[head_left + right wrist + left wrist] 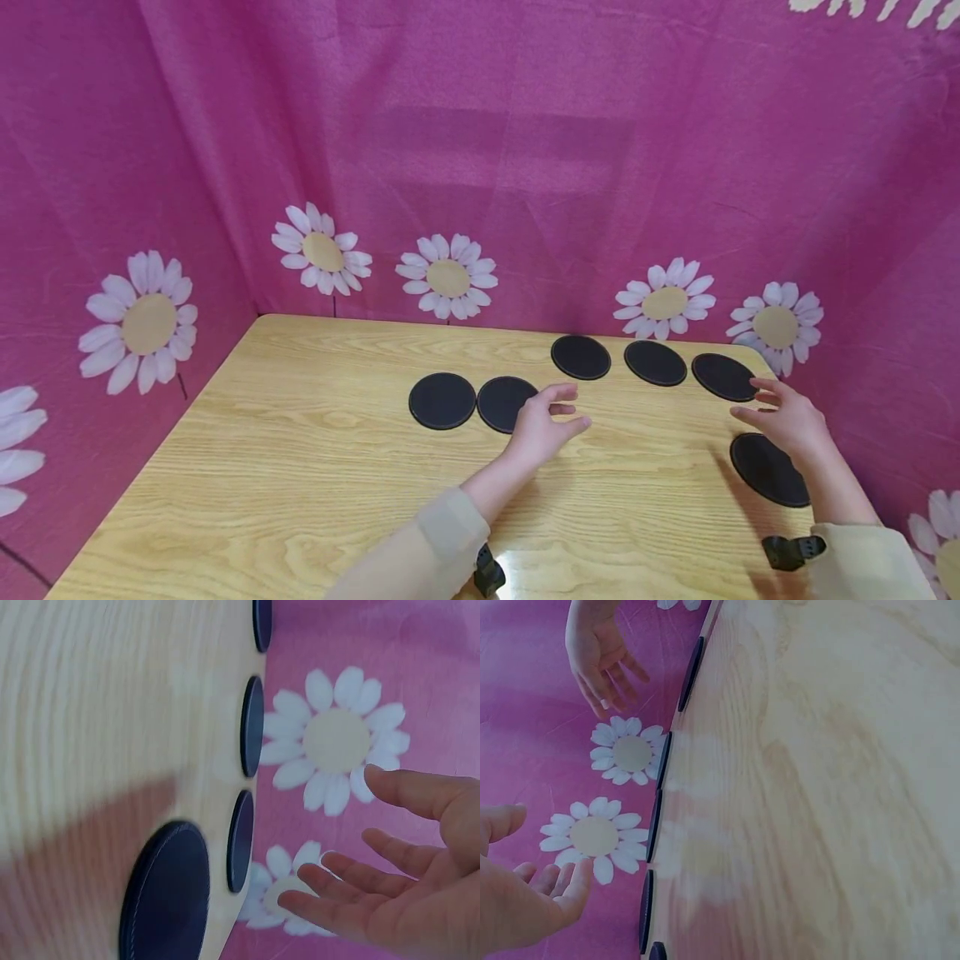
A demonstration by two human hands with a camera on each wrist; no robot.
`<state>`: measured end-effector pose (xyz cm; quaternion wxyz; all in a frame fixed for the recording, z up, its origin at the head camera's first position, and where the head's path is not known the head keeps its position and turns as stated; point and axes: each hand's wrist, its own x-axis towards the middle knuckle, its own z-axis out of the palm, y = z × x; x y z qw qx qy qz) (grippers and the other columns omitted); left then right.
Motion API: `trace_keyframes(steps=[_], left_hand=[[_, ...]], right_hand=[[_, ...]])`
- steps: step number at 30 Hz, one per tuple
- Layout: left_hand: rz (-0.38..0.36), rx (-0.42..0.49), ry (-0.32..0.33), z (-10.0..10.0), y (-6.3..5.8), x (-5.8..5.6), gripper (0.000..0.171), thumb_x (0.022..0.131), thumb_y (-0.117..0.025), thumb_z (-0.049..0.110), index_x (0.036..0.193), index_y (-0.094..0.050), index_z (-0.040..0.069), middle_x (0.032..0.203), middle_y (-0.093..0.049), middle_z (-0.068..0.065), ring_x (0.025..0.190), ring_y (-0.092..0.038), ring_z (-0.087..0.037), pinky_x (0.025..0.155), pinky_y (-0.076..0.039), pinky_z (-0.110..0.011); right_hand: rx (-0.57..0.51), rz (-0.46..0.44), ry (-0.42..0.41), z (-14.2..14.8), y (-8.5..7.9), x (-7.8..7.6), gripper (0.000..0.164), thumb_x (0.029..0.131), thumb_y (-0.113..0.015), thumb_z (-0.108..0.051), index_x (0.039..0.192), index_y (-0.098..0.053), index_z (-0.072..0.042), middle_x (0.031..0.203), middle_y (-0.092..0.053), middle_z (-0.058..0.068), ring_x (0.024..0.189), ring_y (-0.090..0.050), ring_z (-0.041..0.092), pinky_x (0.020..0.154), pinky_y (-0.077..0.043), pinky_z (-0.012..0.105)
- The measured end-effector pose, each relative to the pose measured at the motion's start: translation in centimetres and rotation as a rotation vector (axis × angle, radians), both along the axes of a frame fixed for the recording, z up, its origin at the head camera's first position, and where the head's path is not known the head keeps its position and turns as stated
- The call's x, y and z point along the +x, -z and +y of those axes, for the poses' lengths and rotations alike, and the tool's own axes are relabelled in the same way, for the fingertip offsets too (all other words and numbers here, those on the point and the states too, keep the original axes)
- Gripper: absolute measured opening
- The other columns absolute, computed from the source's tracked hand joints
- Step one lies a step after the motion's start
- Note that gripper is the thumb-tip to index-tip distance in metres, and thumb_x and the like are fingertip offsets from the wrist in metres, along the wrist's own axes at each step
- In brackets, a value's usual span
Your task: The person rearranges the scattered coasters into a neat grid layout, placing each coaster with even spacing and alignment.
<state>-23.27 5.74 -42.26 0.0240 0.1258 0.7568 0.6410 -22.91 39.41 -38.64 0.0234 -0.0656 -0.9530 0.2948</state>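
Observation:
Several round black coasters with stitched edges lie flat on the wooden table. My left hand (pixel 543 427) hovers over the table, fingers spread and empty. It partly covers one coaster (pixel 498 403), which sits beside another coaster (pixel 442 401) on its left. Over at the right, my right hand (pixel 789 423) is raised with nothing in it. It is nearest to the back-right coaster (pixel 722 377) and the front-right coaster (pixel 761 468), which the wrist partly hides. In the right wrist view, the fingers (pixel 337 909) are apart from the coasters.
Two more coasters, one (pixel 581 357) and another (pixel 655 362), lie along the back edge of the table (pixel 285 467). A pink cloth (pixel 480 167) printed with white daisies hangs behind and at both sides. Each wrist carries a small black device.

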Motion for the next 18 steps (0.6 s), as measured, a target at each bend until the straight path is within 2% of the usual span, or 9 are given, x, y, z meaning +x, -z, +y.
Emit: trace_keyframes(steps=[4, 9, 13, 18], left_hand=[[-0.034, 0.009, 0.022, 0.3, 0.6, 0.0, 0.047, 0.080, -0.075, 0.013, 0.125, -0.059, 0.012, 0.121, -0.063, -0.006, 0.107, -0.061, -0.025, 0.075, -0.052, -0.022], [-0.045, 0.029, 0.038, 0.2, 1.1, 0.1, 0.048, 0.080, -0.075, 0.012, 0.126, -0.058, 0.011, 0.121, -0.063, -0.008, 0.109, -0.060, -0.028, 0.075, -0.053, -0.023], [-0.060, 0.045, 0.053, 0.1, 1.1, 0.2, 0.049, 0.081, -0.074, 0.012, 0.127, -0.058, 0.010, 0.123, -0.061, -0.010, 0.110, -0.059, -0.030, 0.076, -0.052, -0.023], [-0.075, 0.049, 0.061, 0.0, 1.0, 0.3, 0.049, 0.081, -0.074, 0.012, 0.127, -0.058, 0.011, 0.121, -0.062, -0.008, 0.110, -0.059, -0.030, 0.077, -0.053, -0.024]], right_hand=[[0.029, -0.048, 0.026, 1.7, 0.7, 0.1, 0.079, 0.089, -0.062, -0.037, 0.139, -0.027, 0.012, 0.132, -0.032, 0.044, 0.116, -0.035, 0.057, 0.090, -0.039, 0.064], [-0.021, -0.129, -0.045, 4.0, 1.4, 0.3, 0.080, 0.090, -0.062, -0.036, 0.138, -0.024, 0.015, 0.133, -0.028, 0.046, 0.118, -0.032, 0.059, 0.091, -0.035, 0.067], [-0.049, -0.183, -0.087, 5.9, 2.1, 0.4, 0.074, 0.089, -0.065, -0.026, 0.135, -0.026, 0.018, 0.133, -0.029, 0.046, 0.118, -0.034, 0.059, 0.090, -0.038, 0.066], [-0.082, -0.246, -0.093, 7.7, 2.8, 0.4, 0.068, 0.085, -0.070, -0.017, 0.130, -0.033, 0.018, 0.130, -0.036, 0.044, 0.111, -0.046, 0.054, 0.083, -0.046, 0.059]])
